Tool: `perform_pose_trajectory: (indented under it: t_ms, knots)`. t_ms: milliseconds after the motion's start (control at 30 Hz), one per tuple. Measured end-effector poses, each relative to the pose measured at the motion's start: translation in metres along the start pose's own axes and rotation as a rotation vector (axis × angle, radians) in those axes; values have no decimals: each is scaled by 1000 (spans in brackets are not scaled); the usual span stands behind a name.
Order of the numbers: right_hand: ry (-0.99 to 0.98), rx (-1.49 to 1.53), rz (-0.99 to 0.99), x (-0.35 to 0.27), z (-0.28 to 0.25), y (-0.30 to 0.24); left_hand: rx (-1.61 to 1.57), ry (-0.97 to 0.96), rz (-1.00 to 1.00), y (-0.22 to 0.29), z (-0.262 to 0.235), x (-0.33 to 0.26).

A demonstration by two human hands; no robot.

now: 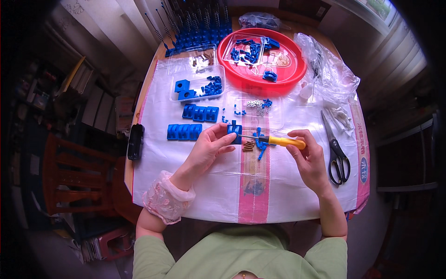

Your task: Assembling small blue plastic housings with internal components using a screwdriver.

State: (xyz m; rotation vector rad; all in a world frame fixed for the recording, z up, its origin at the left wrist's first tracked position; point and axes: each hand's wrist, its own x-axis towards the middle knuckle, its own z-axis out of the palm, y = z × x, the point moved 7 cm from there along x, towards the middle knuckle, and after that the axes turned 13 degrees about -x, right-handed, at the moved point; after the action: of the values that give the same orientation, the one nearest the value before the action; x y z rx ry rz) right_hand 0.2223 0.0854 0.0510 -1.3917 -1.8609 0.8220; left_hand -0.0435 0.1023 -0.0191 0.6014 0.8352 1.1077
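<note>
A small blue plastic block (pixel 236 129) with an upright tab is pinched in my left hand (pixel 209 145). My right hand (pixel 309 162) grips the yellow handle of a screwdriver (pixel 284 142). Its shaft points left, and the tip meets the block near my left fingertips, where the exact contact is hidden. Just below the shaft lie several brass-coloured screws (pixel 248 146), beside some slim blue plastic pieces (pixel 261 149). Similar blue blocks stand in two rows, a nearer row (pixel 184 132) and a farther row (pixel 200 113), left of my left hand.
A clear tub (pixel 197 97) holds blue parts. Behind it sits a round red tray (pixel 290 86). Small white nuts (pixel 255 105) lie on clear plastic. Black-handled scissors (pixel 339 162) rest at right, crumpled plastic (pixel 332 65) beyond. Spring-topped blue pieces (pixel 197 37) crowd the far left.
</note>
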Motion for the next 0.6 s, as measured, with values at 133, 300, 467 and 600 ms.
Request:
perform_pose_trajectory:
  t_ms: [133,300,467,600]
  knots:
    - [17,-21,-74,-2,-1,-5,-59,-4,-26,-3,-7,4]
    - [-22,-94,-149,-1,-1,-10,-40,7,-34,0,-7,3]
    - [-59,-107,-132,1,-2,-6,104,15,22,1,-10,3]
    - [-86,-101,-91,2,-1,-2,91,-9,15,2,-7,3]
